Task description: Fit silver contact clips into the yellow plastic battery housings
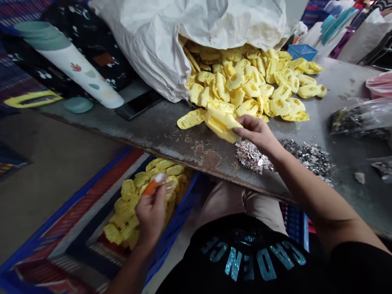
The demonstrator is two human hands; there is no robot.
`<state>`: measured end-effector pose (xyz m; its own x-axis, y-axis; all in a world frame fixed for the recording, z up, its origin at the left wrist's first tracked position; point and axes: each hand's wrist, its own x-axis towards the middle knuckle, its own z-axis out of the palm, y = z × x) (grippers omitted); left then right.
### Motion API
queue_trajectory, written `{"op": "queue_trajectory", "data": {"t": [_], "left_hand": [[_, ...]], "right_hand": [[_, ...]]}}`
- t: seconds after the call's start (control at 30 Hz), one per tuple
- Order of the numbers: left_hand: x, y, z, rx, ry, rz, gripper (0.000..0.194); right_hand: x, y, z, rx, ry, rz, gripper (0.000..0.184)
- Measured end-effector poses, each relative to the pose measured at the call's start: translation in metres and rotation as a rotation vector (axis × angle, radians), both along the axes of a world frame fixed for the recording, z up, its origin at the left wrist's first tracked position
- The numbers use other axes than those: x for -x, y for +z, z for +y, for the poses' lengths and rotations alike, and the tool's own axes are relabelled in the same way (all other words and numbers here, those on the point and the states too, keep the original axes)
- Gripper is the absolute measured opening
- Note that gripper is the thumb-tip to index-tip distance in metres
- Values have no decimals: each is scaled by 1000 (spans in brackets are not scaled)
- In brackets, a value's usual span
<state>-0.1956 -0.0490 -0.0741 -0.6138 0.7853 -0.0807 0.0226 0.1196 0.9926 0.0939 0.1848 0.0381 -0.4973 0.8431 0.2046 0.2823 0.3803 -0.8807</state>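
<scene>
My right hand (pixel 255 130) pinches a yellow molded plastic part (pixel 222 124) by its right end, above the table's front edge. Behind it, a heap of similar yellow parts (pixel 245 87) spills from a white sack (pixel 147 45). Just under my right forearm lies a pile of small shiny metal pieces (pixel 254 157). Lower down, my left hand (pixel 151 214) is closed on a small orange-and-white object (pixel 154 183), blurred, its kind unclear. Beneath that hand, more yellow parts (pixel 128 208) fill a section of a blue-rimmed crate (pixel 180 208).
On the table's left lie a white tumbler (pixel 82 67), a green lid (pixel 79 105) and a dark phone (pixel 139 105), beside a black patterned bag (pixel 104 45). A small blue basket (pixel 302 52) stands at the back. Clear bags of dark pieces (pixel 361 120) are at right.
</scene>
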Motion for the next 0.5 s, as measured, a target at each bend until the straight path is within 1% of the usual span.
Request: {"op": "queue_trajectory", "data": {"t": [0.03,0.07,0.1,0.17,0.23,0.3,0.37,0.43,0.5], "left_hand": [[-18,9,6,-35,-87,-29,40],[-38,17,13,-57,-200,-68,39],[-58,25,21,-83,-286,-97,39],[-97,36,34,-146,-453,-171,49],[-131,43,44,-251,-605,-299,60],[-159,48,47,-239,-696,-400,62],[-181,53,45,-174,-715,-479,54],[-196,59,42,-117,-698,-556,43],[-202,64,39,-46,-676,-619,32]], "right_hand": [[-11,-1,-14,184,30,196,36],[-22,-4,-31,340,48,345,41],[-31,-8,-49,457,49,444,43],[-47,-19,-87,614,17,575,41],[-57,-33,-126,710,-59,689,38],[-64,-46,-159,749,-116,761,40],[-74,-57,-185,739,-89,724,44],[-92,-63,-202,672,-8,578,46],[-119,-63,-214,513,3,384,45]]}}
